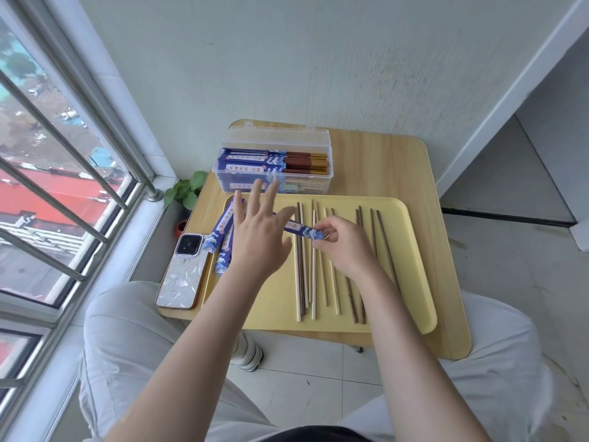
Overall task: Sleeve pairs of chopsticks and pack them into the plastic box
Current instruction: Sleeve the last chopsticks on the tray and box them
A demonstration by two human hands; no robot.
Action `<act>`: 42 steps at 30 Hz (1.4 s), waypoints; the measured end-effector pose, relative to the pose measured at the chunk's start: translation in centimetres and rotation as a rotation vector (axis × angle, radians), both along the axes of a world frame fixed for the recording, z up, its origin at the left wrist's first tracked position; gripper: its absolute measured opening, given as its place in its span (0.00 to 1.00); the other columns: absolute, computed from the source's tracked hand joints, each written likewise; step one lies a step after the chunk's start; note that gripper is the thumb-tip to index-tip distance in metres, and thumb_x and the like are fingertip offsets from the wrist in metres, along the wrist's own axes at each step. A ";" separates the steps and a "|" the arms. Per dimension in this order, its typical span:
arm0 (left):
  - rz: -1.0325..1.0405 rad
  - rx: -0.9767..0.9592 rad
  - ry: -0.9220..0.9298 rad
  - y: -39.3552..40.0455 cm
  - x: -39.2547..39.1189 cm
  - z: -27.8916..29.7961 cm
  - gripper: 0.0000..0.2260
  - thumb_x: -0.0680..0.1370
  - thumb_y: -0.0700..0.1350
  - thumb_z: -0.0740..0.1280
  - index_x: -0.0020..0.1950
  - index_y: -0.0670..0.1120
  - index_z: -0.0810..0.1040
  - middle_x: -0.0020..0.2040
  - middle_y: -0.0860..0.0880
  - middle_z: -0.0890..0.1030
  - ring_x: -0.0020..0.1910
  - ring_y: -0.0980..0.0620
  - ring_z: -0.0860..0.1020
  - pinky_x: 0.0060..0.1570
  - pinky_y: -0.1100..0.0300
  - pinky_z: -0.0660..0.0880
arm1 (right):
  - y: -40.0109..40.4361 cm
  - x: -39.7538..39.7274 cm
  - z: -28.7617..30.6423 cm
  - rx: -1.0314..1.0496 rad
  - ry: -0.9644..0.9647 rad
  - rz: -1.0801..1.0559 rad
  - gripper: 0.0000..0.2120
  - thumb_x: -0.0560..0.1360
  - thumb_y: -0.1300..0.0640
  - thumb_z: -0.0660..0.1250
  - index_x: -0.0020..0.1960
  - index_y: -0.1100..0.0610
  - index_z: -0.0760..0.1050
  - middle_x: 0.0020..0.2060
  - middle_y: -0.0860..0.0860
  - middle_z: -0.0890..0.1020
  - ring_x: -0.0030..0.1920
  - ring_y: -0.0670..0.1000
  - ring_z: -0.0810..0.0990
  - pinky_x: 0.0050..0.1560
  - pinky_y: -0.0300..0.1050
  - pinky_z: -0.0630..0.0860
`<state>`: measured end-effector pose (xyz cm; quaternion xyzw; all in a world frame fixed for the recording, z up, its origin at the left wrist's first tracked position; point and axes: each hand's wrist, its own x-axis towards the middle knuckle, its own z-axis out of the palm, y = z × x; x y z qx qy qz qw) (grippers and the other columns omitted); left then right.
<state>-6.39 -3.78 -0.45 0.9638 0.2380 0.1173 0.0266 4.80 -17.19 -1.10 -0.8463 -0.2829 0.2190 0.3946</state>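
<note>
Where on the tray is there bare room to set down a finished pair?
Bare tray lies right of the loose chopsticks, and along the near left edge below the empty sleeves. The middle is crowded: chopsticks, left hand, right hand pinching a sleeve.

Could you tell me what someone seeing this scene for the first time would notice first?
Probably the two hands over the yellow tray: the right hand pinches a blue paper sleeve, while the left hand hovers spread open. Loose chopsticks lie in rows on the tray, and behind it the clear plastic box holds sleeved pairs.
</note>
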 end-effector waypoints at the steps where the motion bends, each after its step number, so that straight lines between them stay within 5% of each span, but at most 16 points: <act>1: -0.031 -0.024 0.095 -0.1 0.1 0.2 0.20 0.76 0.53 0.71 0.68 0.56 0.76 0.80 0.48 0.61 0.81 0.43 0.51 0.77 0.38 0.40 | 0.0 -0.2 -0.1 0.000 -0.003 0.016 0.10 0.77 0.60 0.72 0.57 0.52 0.79 0.47 0.44 0.80 0.43 0.42 0.78 0.40 0.34 0.72; 4: -0.036 -0.168 0.244 -0.5 0.4 0.8 0.14 0.79 0.56 0.67 0.63 0.53 0.79 0.63 0.52 0.78 0.66 0.48 0.73 0.72 0.46 0.61 | 0.2 -0.9 -0.2 -0.003 -0.027 0.074 0.10 0.76 0.60 0.72 0.57 0.52 0.80 0.48 0.45 0.81 0.43 0.42 0.77 0.41 0.33 0.73; 6: 0.028 -0.254 0.267 -0.6 0.2 1.1 0.13 0.79 0.57 0.68 0.57 0.50 0.80 0.48 0.52 0.80 0.49 0.50 0.78 0.51 0.55 0.74 | -0.2 -1.3 -0.2 0.011 -0.018 0.075 0.12 0.77 0.58 0.72 0.59 0.50 0.78 0.49 0.44 0.80 0.45 0.44 0.78 0.42 0.35 0.73; 9: 0.131 -0.387 0.226 -0.6 -0.8 0.9 0.14 0.76 0.59 0.71 0.48 0.48 0.77 0.38 0.51 0.77 0.38 0.50 0.77 0.34 0.57 0.73 | -1.0 -1.7 -0.6 -0.037 0.047 0.035 0.15 0.77 0.55 0.71 0.61 0.49 0.72 0.48 0.46 0.79 0.45 0.46 0.79 0.41 0.41 0.75; 13: 0.248 -0.820 -0.045 -1.5 -2.1 -1.3 0.16 0.76 0.56 0.72 0.49 0.44 0.78 0.36 0.47 0.82 0.27 0.52 0.80 0.30 0.55 0.78 | -1.4 -3.5 -2.5 -0.336 -0.056 0.065 0.06 0.79 0.56 0.67 0.56 0.53 0.75 0.49 0.48 0.79 0.45 0.49 0.79 0.47 0.47 0.79; 17: 0.460 -1.352 -0.313 -4.2 -2.6 -3.7 0.21 0.80 0.52 0.69 0.55 0.33 0.77 0.33 0.45 0.79 0.23 0.50 0.75 0.27 0.58 0.74 | -1.4 -4.9 -2.9 -0.411 -0.158 0.039 0.06 0.80 0.59 0.64 0.56 0.56 0.73 0.49 0.51 0.79 0.47 0.53 0.79 0.42 0.46 0.75; 20: 0.566 -1.564 -0.385 -5.2 -2.8 -5.0 0.17 0.81 0.51 0.68 0.52 0.35 0.78 0.30 0.45 0.78 0.23 0.50 0.74 0.27 0.59 0.75 | -1.5 -5.3 -2.9 -0.443 -0.177 0.037 0.05 0.80 0.61 0.62 0.56 0.59 0.72 0.47 0.52 0.77 0.45 0.54 0.78 0.41 0.47 0.74; 28: 0.541 -1.675 -0.370 -4.2 -2.7 -5.9 0.18 0.80 0.53 0.69 0.51 0.37 0.77 0.33 0.42 0.80 0.25 0.48 0.76 0.27 0.59 0.77 | -0.7 -5.8 -3.9 -0.468 -0.230 -0.072 0.07 0.82 0.59 0.62 0.57 0.60 0.74 0.52 0.55 0.82 0.51 0.57 0.82 0.40 0.44 0.71; 36: 0.512 -1.679 -0.373 -4.0 -2.9 -6.4 0.18 0.80 0.53 0.69 0.50 0.37 0.78 0.33 0.43 0.81 0.25 0.48 0.78 0.27 0.59 0.77 | -0.9 -5.5 -3.2 -0.405 -0.200 -0.163 0.11 0.77 0.57 0.65 0.38 0.58 0.68 0.32 0.50 0.70 0.36 0.55 0.73 0.31 0.43 0.64; 42: 0.514 -1.669 -0.333 -3.9 -2.9 -6.0 0.16 0.79 0.51 0.71 0.49 0.38 0.77 0.34 0.42 0.81 0.27 0.47 0.78 0.28 0.59 0.78 | -2.3 -4.5 -1.7 0.085 0.269 -0.245 0.03 0.72 0.60 0.67 0.45 0.59 0.75 0.36 0.53 0.84 0.28 0.48 0.72 0.28 0.38 0.68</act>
